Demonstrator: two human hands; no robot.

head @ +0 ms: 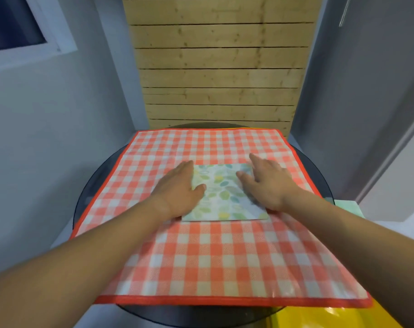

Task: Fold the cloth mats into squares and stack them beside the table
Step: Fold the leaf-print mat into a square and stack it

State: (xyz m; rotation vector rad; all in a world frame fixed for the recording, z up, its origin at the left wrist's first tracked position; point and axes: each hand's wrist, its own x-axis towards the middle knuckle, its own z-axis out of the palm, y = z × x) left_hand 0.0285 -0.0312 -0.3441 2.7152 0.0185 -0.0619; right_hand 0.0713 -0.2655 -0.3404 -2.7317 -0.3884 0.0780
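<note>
Both flat with straight fingers, my left hand [180, 183] and right hand [266, 184] press the folded pale leaf-print cloth square [221, 197] onto the red-and-white checked mat [201, 261].

**Folded leaf-print mat lies on a spread checked one**

The small leaf-print mat [221, 192] is pale, with green, blue and yellow leaves. It is folded into a near-square and lies flat at the middle of the checked mat [213, 256]. That larger mat is red-and-white with a red border. It is unfolded and spread flat over the round table [90, 185], corners overhanging. A glossy yellow mat [331, 316] shows from under its near right corner.
</note>
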